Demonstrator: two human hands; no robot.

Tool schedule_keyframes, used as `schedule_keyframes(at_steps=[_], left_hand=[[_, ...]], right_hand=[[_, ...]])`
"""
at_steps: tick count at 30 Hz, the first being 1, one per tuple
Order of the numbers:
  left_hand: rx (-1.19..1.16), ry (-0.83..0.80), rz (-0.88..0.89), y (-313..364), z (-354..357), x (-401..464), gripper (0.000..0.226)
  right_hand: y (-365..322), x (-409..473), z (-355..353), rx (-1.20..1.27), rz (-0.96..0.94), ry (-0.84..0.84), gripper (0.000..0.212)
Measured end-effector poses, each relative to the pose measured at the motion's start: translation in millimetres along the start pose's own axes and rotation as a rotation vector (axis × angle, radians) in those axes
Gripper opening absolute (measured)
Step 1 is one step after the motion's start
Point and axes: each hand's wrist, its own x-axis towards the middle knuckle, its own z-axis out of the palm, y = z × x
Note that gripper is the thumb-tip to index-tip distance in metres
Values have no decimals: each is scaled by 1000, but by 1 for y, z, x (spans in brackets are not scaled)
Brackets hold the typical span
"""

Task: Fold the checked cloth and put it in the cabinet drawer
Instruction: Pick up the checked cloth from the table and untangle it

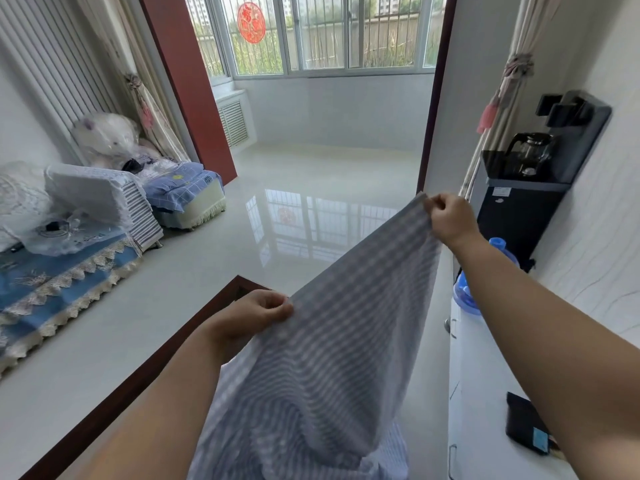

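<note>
Spread wide across the lower middle of the view, the checked cloth (pixel 332 358) hangs in the air above the glossy floor (pixel 294 209), its top edge stretched taut on a slant between two raised hands and its lower part sagging in soft folds toward the camera (grey-blue checks, somewhat blurred). At the left lies a sofa (pixel 52 271) under a blue lace-trimmed cover, with a plastic-wrapped plush toy (pixel 107 136) behind it. A white cabinet (pixel 485 393) stands along the right wall, just beside the cloth's right edge, with a drawer handle visible on its front and a dark wallet-like item (pixel 526 424) lying on its top. Farther back on that side is a black water dispenser (pixel 519 209) carrying a glass kettle (pixel 530 154). The right hand (pixel 450 220) is higher and farther out, fingers curled, pinching the upper corner of the cloth. The left hand (pixel 259 313) is lower and nearer, thumb and fingers pinching the other end of the same edge.
</note>
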Motion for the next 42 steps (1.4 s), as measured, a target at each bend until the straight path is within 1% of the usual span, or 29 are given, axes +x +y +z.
schedule_keyframes(at_steps=[2,3,6,7,9,11,14,16,18,20,21,22,23,24,25,27,28,29,30,32,33,34,36,37,39,42], left_hand=[[40,12,-50,-4,-5,1,36],[71,46,-69,-6,-9,2,36],[181,244,-49,-12,-20,3,20],[190,299,-32,-13,-23,4,18],[195,356,7,-20,-31,6,17],[211,396,41,-25,-36,8,21],[195,462,58,-29,-35,10,25],[183,509,30,-24,-27,18,26],[208,573,-22,-13,-11,33,23],[227,610,-75,2,12,48,22],[219,615,-83,8,23,55,22],[205,609,-78,13,34,61,22],[197,587,-62,18,42,66,22],[200,552,-28,23,49,69,22],[209,511,21,28,54,70,21],[237,401,123,40,58,68,24],[258,340,164,43,60,66,26],[288,290,202,47,62,65,26],[331,250,232,50,65,63,26],[405,200,262,52,68,60,24],[416,187,276,52,69,58,21],[415,189,292,49,68,57,18],[419,230,308,37,58,55,15],[438,251,288,28,51,52,21],[510,265,194,2,37,45,34],[630,313,84,-42,20,36,33]], right_hand=[[0,-2,0,39,26,-39,24],[-1,-5,1,55,31,-65,24],[-2,-15,1,103,23,-155,24],[-4,-18,0,114,13,-177,24],[-8,-24,-1,114,-18,-190,25],[-14,-27,0,74,-64,-169,25],[-21,-30,7,-69,-145,-102,22],[-23,-32,14,-222,-155,1,24],[-22,-35,21,-410,-118,120,29],[-27,-44,29,-547,-134,176,30],[-32,-52,34,-584,-188,173,27],[-38,-60,39,-597,-267,131,26],[-44,-70,45,-588,-354,37,29],[-50,-80,51,-577,-418,-112,38],[-55,-89,55,-576,-439,-303,47],[-56,-98,64,-548,-363,-663,65],[-52,-98,66,-499,-298,-778,73],[-47,-96,65,-429,-249,-851,75],[-41,-93,64,-354,-218,-902,69],[-32,-88,62,-276,-192,-959,33],[-30,-86,62,-288,-184,-963,19],[-28,-84,63,-328,-183,-941,12],[-25,-81,64,-432,-189,-833,18],[-23,-78,63,-454,-193,-767,20],[-19,-71,60,-393,-171,-654,21],[-17,-60,53,-222,-109,-469,18]])
